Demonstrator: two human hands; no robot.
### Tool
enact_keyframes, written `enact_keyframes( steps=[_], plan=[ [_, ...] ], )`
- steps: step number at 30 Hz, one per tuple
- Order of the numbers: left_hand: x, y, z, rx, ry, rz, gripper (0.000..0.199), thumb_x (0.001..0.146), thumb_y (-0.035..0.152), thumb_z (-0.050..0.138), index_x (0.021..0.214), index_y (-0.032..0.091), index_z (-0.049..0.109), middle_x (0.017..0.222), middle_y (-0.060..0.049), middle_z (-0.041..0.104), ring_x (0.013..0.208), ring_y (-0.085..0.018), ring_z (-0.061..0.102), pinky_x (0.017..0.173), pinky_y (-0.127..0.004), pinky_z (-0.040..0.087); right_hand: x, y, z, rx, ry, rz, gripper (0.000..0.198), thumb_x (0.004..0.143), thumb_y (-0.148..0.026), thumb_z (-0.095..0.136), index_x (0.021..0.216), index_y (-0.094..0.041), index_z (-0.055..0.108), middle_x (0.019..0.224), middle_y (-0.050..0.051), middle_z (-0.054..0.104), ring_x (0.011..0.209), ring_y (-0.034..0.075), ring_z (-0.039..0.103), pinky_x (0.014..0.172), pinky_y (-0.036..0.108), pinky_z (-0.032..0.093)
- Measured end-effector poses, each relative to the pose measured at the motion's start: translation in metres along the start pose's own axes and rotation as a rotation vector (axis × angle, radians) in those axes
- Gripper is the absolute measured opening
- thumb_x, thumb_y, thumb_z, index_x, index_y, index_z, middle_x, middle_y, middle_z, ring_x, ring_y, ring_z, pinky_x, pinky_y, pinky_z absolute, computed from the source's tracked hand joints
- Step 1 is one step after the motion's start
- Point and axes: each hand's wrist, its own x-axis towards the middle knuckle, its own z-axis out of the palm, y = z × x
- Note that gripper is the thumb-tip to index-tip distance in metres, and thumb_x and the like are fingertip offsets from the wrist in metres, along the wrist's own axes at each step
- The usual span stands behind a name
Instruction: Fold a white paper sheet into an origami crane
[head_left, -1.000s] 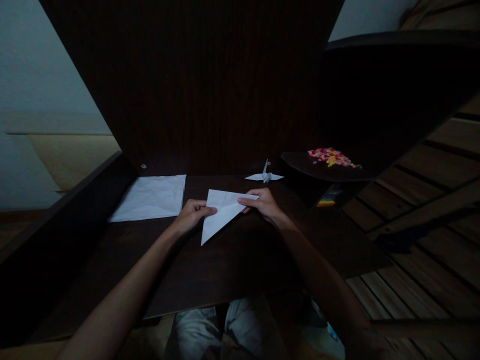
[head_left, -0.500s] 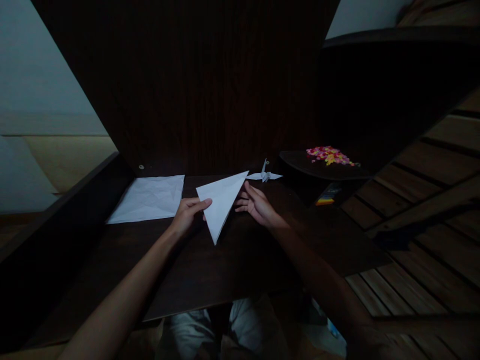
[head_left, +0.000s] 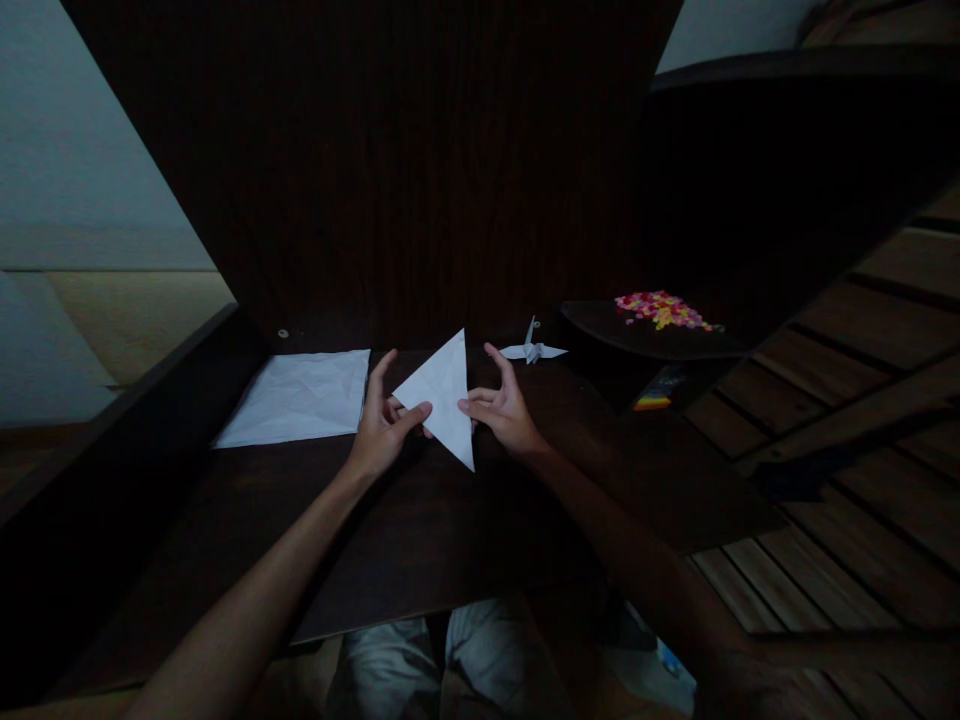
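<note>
A white sheet of paper folded into a triangle [head_left: 442,392] is held up over the dark desk, one long edge facing right. My left hand [head_left: 381,425] pinches its left side, thumb on the front face and fingers behind, the index finger raised. On the right edge, my right hand [head_left: 508,408] grips it between thumb and the fingers behind, its index finger also sticking up. Just beyond my right hand, a folded paper crane [head_left: 532,352] rests at the back of the desk.
A stack of creased white paper [head_left: 300,395] lies at the desk's back left. Small colourful pieces [head_left: 664,310] are heaped on a dark rounded shelf [head_left: 600,325] at right. Below that shelf is a small item with a yellow edge [head_left: 651,402]. A raised side board [head_left: 127,410] borders the left.
The folded paper has turned, so its right edge now runs nearly upright. My right hand has closed on that edge; before, its fingers were spread beside it.
</note>
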Motion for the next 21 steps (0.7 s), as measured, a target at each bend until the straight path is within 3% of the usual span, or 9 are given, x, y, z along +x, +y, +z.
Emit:
enact_keyframes(
  steps=[1, 3, 6, 9, 13, 18, 21],
  plan=[
    [-0.0004, 0.0015, -0.0008, 0.036, -0.024, 0.013, 0.086, 0.073, 0.031, 0.071, 0.143, 0.024, 0.022, 0.08, -0.002, 0.069, 0.05, -0.015, 0.063, 0.05, -0.025, 0.049, 0.0, -0.0007, -0.0014, -0.017, -0.024, -0.011, 0.084, 0.07, -0.025, 0.072, 0.139, -0.029, 0.025, 0.074, -0.003, 0.065, 0.058, 0.014, 0.061, 0.053, 0.025, 0.05],
    [-0.0013, 0.0043, -0.0026, 0.126, -0.098, 0.021, 0.064, 0.075, 0.033, 0.068, 0.133, 0.022, 0.043, 0.098, -0.008, 0.069, 0.055, -0.015, 0.065, 0.051, -0.025, 0.049, -0.0002, -0.0013, -0.0036, -0.058, -0.063, -0.029, 0.067, 0.073, -0.025, 0.069, 0.133, -0.026, 0.039, 0.08, 0.0, 0.067, 0.067, 0.014, 0.062, 0.061, 0.026, 0.051],
    [-0.0025, 0.0069, -0.0044, 0.255, -0.192, 0.016, 0.038, 0.079, 0.035, 0.063, 0.113, 0.017, 0.061, 0.113, -0.011, 0.064, 0.063, -0.017, 0.067, 0.056, -0.027, 0.051, -0.0012, -0.0017, -0.0048, -0.098, -0.07, -0.065, 0.064, 0.075, -0.024, 0.067, 0.133, -0.026, 0.042, 0.088, 0.002, 0.068, 0.074, 0.014, 0.062, 0.07, 0.027, 0.051],
    [-0.0032, 0.0084, -0.0047, 0.3, -0.197, 0.052, 0.041, 0.08, 0.035, 0.062, 0.117, 0.017, 0.059, 0.118, -0.011, 0.062, 0.067, -0.017, 0.067, 0.058, -0.028, 0.052, -0.0023, -0.0034, -0.0042, -0.069, -0.065, -0.054, 0.073, 0.075, -0.025, 0.068, 0.139, -0.027, 0.034, 0.086, 0.001, 0.069, 0.072, 0.013, 0.062, 0.07, 0.026, 0.051],
    [-0.0021, 0.0092, -0.0053, 0.332, -0.199, 0.086, 0.046, 0.081, 0.038, 0.061, 0.123, 0.019, 0.056, 0.122, -0.011, 0.061, 0.068, -0.017, 0.065, 0.054, -0.026, 0.05, -0.0013, -0.0049, -0.0032, 0.029, -0.037, 0.089, 0.081, 0.069, -0.026, 0.073, 0.139, -0.026, 0.032, 0.082, 0.001, 0.07, 0.071, 0.016, 0.065, 0.068, 0.03, 0.052],
    [0.0009, 0.0045, -0.006, 0.276, -0.079, 0.008, 0.07, 0.083, 0.041, 0.058, 0.143, 0.017, 0.03, 0.089, -0.008, 0.069, 0.056, -0.015, 0.06, 0.049, -0.025, 0.048, 0.0005, -0.0026, -0.0038, 0.025, -0.033, 0.212, 0.041, 0.064, -0.03, 0.077, 0.099, -0.014, 0.064, 0.074, 0.004, 0.071, 0.067, 0.017, 0.066, 0.066, 0.029, 0.051],
    [0.002, 0.0038, -0.0052, 0.234, -0.138, -0.017, 0.059, 0.082, 0.039, 0.06, 0.133, 0.015, 0.046, 0.09, -0.007, 0.069, 0.057, -0.014, 0.06, 0.052, -0.025, 0.05, -0.0004, -0.0016, -0.0033, 0.005, -0.017, 0.219, 0.038, 0.063, -0.034, 0.077, 0.093, -0.014, 0.064, 0.068, 0.003, 0.07, 0.057, 0.014, 0.063, 0.054, 0.024, 0.048]
  ],
)
